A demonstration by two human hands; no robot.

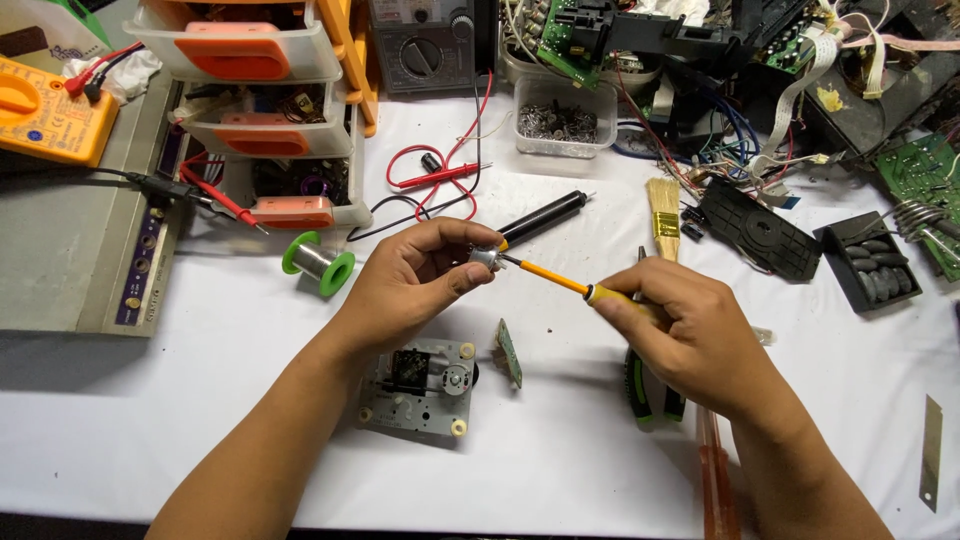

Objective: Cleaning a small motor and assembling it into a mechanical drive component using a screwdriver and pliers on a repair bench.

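Left hand [415, 275] pinches a small motor [484, 259] above the mechanism plate [420, 392]; right hand [680, 335] grips a yellow screwdriver [556, 279], tip touching the motor. Motor already off the plate; prying apparently unfinished.

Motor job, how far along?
Done: the grey mechanism plate and a small green board lie loose on the white table. In hand: left hand pinches a small motor; right hand sets a yellow screwdriver tip against it. Left: cannot tell.
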